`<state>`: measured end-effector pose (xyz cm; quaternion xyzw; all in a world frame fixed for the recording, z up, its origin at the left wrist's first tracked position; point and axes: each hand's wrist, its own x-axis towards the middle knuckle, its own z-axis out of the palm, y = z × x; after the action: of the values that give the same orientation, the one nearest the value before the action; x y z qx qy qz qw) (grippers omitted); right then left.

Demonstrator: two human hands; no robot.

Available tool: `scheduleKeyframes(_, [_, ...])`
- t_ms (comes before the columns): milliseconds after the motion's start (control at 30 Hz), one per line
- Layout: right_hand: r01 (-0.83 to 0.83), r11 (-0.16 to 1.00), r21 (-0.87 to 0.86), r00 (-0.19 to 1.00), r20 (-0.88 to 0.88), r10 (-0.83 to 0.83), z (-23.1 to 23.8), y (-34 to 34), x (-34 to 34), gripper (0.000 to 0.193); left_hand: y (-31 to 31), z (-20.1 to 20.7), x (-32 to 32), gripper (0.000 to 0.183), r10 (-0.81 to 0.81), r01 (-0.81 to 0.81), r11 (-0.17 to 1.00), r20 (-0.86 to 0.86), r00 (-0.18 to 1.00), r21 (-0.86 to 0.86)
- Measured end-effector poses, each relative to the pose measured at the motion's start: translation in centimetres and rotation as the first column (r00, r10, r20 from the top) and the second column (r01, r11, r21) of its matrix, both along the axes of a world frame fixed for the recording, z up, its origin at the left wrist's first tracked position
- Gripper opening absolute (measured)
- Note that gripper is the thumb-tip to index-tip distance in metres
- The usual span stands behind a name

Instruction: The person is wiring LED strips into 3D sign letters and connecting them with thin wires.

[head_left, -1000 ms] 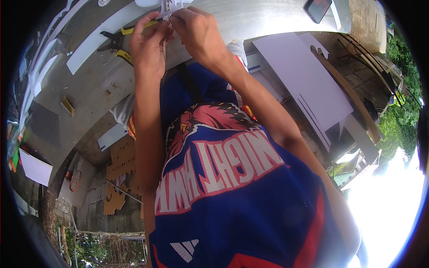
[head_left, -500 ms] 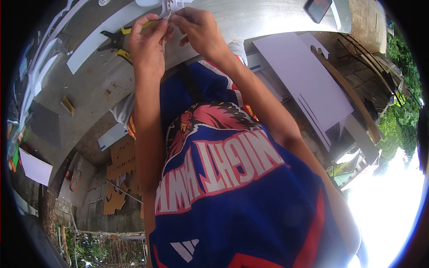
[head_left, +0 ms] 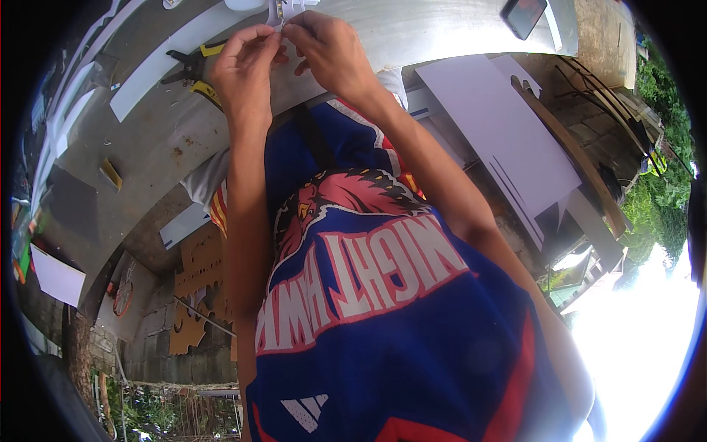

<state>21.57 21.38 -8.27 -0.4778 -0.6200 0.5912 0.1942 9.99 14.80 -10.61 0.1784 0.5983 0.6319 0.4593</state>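
At the top edge of the view, my left hand [head_left: 247,70] and my right hand [head_left: 324,48] meet with their fingertips almost touching. Both are pinched closed around a thin whitish wire [head_left: 282,24]. Just beyond the fingertips lies a narrow strip with small yellow spots [head_left: 280,9], set on a white cut-out piece [head_left: 298,6]. Whether the wire joins the strip is too small to tell. Beside my left hand, partly hidden by it, rests a hand tool with black and yellow handles [head_left: 204,90], like pliers or a wire stripper.
A dark phone [head_left: 523,16] lies on the grey metal table [head_left: 412,33] at the far right. Long white strips [head_left: 158,70] and a small yellowish piece [head_left: 111,174] are on its left part. White panels [head_left: 508,140] lean at the right; cut brown cardboard [head_left: 197,272] stands below left.
My left hand has tilted slightly and its fingers have closed in toward the right fingertips. The right hand has barely shifted; both keep their pinch.
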Motion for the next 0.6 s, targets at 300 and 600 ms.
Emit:
scheduleKeyframes(300, [0.028,0.998,0.057,0.999,-0.027,-0.026,-0.52,0.09,0.18,0.026,0.17,-0.03,-0.54,0.022,0.041,-0.055,0.997,0.215,0.976,0.060])
scheduleKeyframes(600, [0.107,0.992,0.074,0.994,-0.027,-0.105,-0.43,0.10,0.33,0.027,0.46,-0.03,-0.26,0.033,0.001,-0.006,1.000,0.201,0.980,0.023])
